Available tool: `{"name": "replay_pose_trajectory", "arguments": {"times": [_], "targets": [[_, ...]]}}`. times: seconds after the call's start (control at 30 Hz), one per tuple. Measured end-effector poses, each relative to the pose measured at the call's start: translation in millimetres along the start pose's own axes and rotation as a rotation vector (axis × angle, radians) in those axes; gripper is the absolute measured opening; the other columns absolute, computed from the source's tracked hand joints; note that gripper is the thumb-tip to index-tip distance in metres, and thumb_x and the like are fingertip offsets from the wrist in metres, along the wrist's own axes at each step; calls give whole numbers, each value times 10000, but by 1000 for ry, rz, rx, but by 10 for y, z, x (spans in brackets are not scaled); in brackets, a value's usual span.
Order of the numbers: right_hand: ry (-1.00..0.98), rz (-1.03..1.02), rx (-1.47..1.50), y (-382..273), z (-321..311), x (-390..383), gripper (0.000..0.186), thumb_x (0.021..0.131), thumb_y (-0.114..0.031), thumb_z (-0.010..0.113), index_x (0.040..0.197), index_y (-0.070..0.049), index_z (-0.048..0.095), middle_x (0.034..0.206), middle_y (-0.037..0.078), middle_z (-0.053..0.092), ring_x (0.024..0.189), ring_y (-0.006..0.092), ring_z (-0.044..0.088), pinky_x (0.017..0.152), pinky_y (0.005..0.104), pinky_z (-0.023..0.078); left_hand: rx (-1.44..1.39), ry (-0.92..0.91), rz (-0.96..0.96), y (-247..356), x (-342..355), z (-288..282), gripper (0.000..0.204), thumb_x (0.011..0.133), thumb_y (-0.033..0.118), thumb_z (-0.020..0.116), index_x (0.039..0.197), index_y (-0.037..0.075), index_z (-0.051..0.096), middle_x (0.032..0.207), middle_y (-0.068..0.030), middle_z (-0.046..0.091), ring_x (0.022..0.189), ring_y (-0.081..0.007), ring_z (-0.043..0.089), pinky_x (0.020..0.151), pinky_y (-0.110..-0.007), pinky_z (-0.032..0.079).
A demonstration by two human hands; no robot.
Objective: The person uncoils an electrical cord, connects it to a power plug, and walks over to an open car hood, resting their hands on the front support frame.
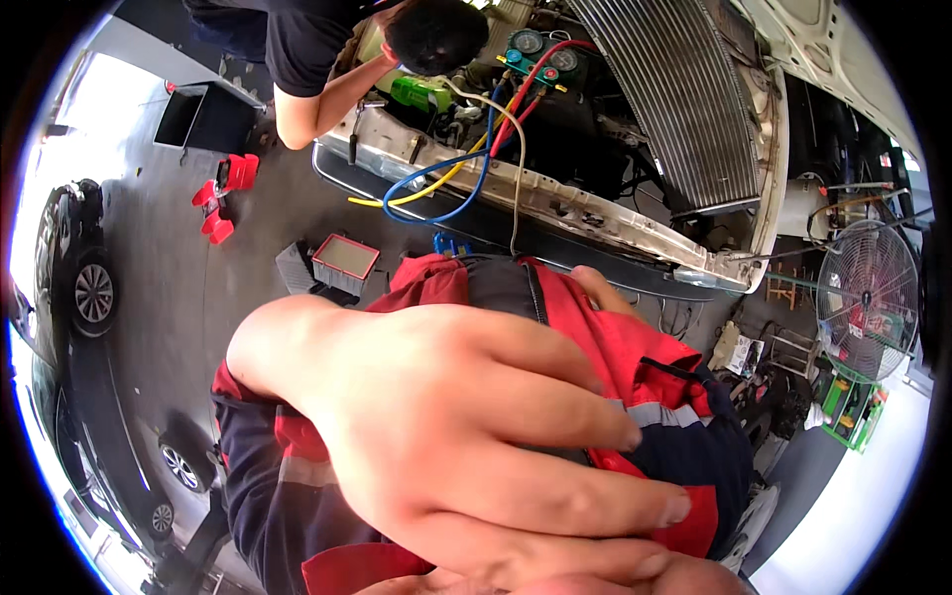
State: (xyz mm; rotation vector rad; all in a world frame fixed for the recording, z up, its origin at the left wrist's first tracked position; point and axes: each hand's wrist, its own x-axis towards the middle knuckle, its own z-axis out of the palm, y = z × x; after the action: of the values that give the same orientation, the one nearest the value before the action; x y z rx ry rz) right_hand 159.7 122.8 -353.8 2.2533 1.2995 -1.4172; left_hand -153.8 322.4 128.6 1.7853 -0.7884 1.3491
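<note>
Red fabric jacket (pixel 645 342), outstretched bare left hand (pixel 446 426), ribbed metal panel (pixel 674 99)

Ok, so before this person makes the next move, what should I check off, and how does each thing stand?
1. Left hand empty: cannot tell for sure; fingers extended, but the palm is hidden.
2. Right hand empty: cannot tell; the jacket hides most of it.
3. Co-worker clear of the engine bay: not ok, leaning over it.
4. Hood up: ok.
5. Yellow hose secured: not ok; its end appears loose near the bumper.
6. Fan caged: ok.
</note>
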Motion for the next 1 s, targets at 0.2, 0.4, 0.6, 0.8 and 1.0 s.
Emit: {"name": "replay_pose_trajectory", "arguments": {"times": [0.2,0.4,0.6,0.8,1.0], "targets": [[114,-43,-49,324,88,106,340,882,-323,591,879,-3,706,827,208,699,783,347,688,708,449,519,-42,119,-15,-43,35,99,285,973,122,565,1214,6,663,1177,-125,707,853,-229,681,653,-305,533],[119,-45,64,213,109,126,340,876,-334,607,886,-9,707,832,201,702,789,354,693,710,449,526,-81,25,-18,-102,-11,-62,284,957,117,570,1209,20,661,1163,-119,705,856,-241,681,656,-323,528],[126,-71,107,-92,-186,-166,341,890,-332,597,876,-9,705,803,196,699,756,342,692,689,447,525,6,-26,-81,-26,-11,-45,279,927,107,576,1186,39,655,1129,-119,702,862,-261,684,667,-344,518],[198,-65,249,-61,-255,-266,360,908,-332,581,809,-8,703,718,178,681,662,328,669,640,444,514,212,-322,-449,-12,-503,-559,283,828,80,646,1106,27,659,1085,-128,692,857,-270,686,647,-352,513],[35,87,134,-48,-291,-363,378,919,-370,612,1028,-19,701,969,208,710,926,369,676,830,430,524,622,-421,-1878,-142,-2616,-708,344,921,189,536,1180,-20,622,1142,-259,655,1060,-411,631,900,-474,505]]}}
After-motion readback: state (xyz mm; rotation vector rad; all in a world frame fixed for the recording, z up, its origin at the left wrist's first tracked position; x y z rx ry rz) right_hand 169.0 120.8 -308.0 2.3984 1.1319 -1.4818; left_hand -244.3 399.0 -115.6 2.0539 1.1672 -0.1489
